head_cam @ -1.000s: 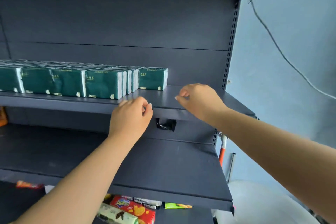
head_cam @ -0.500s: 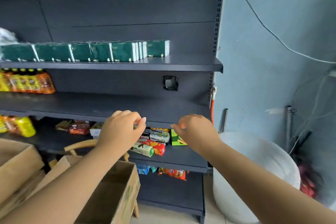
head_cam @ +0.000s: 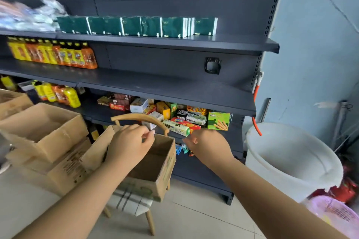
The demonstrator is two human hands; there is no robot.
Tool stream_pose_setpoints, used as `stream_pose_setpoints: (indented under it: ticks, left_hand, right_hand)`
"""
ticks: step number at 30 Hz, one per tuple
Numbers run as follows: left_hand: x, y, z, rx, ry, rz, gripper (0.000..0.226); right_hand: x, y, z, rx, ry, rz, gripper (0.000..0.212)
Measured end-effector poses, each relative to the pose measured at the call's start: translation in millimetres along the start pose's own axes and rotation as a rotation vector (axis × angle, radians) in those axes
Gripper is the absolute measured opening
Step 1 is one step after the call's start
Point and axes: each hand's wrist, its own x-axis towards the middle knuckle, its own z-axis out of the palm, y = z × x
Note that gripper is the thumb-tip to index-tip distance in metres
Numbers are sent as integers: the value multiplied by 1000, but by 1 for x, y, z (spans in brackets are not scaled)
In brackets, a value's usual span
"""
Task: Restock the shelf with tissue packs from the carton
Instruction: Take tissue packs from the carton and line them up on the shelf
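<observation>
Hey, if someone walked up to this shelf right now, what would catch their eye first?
Probably the neat row of dark green tissue packs on the upper shelf, with bare space to its right. Next, the two hands, left hand and right hand, both holding nothing, reaching over the open carton that sits on a wooden chair. The bright orange and yellow bottles at left stand out too.
</observation>
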Motion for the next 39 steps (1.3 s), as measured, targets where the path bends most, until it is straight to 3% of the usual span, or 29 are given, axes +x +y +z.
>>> stream_pose_setpoints:
  ticks: [6, 17, 28, 39]
  left_hand:
    - [-41, -95, -36, 3, 23, -87, 38]
    - [-68, -244, -50, 33, -40, -138, 36]
    - [-5, -343, 61, -25, -182, -325, 39]
    - [33, -431, 166, -28, -412, -422, 41]
  right_hand:
    - [6, -92, 47, 29, -56, -69, 34]
    - [53, -197, 137, 209, -204, 74, 37]
    - [203, -197, 257, 355, -404, 258, 36]
    - [320, -187, 389, 524, -672, 656, 44]
